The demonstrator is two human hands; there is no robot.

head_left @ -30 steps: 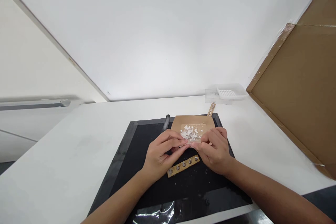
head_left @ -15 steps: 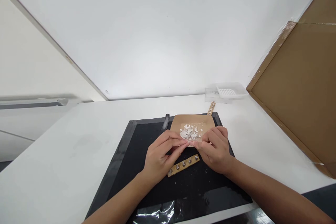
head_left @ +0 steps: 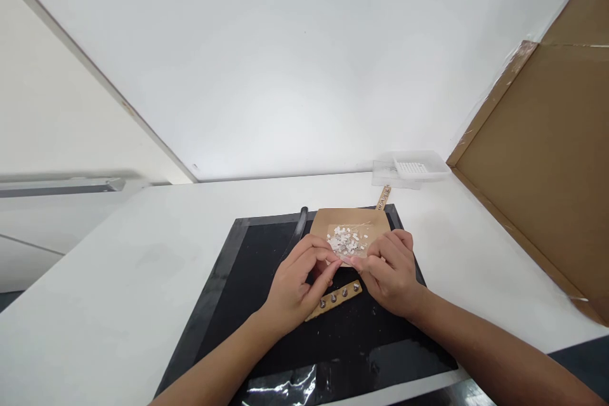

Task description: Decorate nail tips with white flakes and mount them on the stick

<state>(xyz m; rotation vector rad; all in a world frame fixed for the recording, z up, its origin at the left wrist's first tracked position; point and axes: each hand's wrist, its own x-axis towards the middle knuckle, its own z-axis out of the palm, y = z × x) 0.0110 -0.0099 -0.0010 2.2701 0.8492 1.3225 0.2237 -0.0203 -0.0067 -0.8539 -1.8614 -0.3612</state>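
My left hand (head_left: 299,282) and my right hand (head_left: 392,273) meet at the near edge of a brown paper tray (head_left: 323,219). Both hands pinch with thumb and forefinger, fingertips almost touching; whatever small thing is between them is too tiny to name. A pile of small white pieces (head_left: 346,240) lies in the tray, just beyond the fingertips. Below the hands, a wooden strip with several metal studs (head_left: 333,299) rests on the black mat (head_left: 266,355), its left end partly covered by my left hand.
A dark curved handle-like thing (head_left: 301,223) lies left of the tray. Behind the tray, a second studded strip (head_left: 383,198) reaches past the mat's edge. Clear plastic containers (head_left: 419,166) stand by the wall. A cardboard panel (head_left: 537,171) closes off the right side.
My left hand has shifted slightly to the right, covering more of the studded strip's left end. My right hand stays nearly still.
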